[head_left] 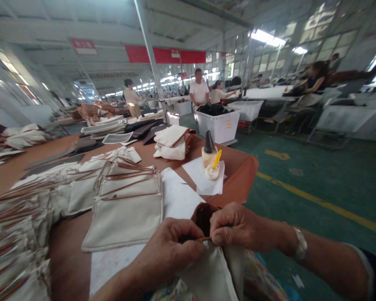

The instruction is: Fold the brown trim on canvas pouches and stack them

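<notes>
Both hands pinch the brown-trimmed edge of a cream fabric piece (207, 271) close to my body. My left hand (172, 246) has thumb and fingertips closed on that edge from the left. From the right, my right hand (238, 225) grips the same edge a short way off, a bracelet on its wrist. Between and behind the fingers a dark brown opening of the piece shows. On the table to the left lies a stack of cream panels (128, 217) with brown edging. Beyond my hands stand a black-nozzled bottle (209, 144) and a small tub (212, 172) with a yellow stick.
White paper (181, 188) lies on the brown table (70, 246). Rows of cream pieces (15, 225) cover its left side, and a folded bundle (172, 142) sits farther back. A white bin (219, 125) with black material stands past the table. Several people work in the background.
</notes>
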